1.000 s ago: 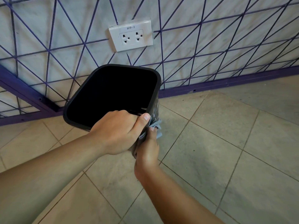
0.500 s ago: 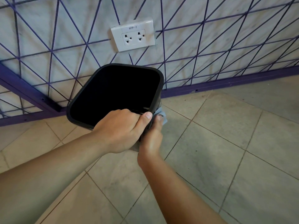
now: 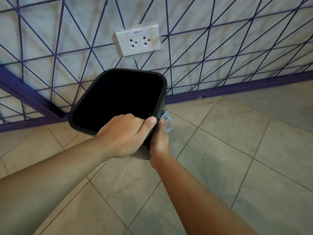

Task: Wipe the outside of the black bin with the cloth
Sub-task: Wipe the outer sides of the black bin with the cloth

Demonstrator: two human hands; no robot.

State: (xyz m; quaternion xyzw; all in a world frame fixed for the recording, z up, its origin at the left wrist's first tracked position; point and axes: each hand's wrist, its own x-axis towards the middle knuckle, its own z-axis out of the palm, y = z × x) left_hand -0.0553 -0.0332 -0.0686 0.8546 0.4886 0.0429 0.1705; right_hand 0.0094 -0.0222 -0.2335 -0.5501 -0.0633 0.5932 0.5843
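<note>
The bin [image 3: 116,99] sits before the wall, under the socket [image 3: 138,41]. The left hand [image 3: 123,134] is on its near rim; the right hand [image 3: 160,138] and cloth [image 3: 166,116] against its right side.

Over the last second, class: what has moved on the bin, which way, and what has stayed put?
The right hand has slid the cloth up the bin's outer side, from lower down the wall to just under the rim. The left hand keeps its grip on the near rim, holding the bin tilted above the floor. Nothing was let go.
</note>
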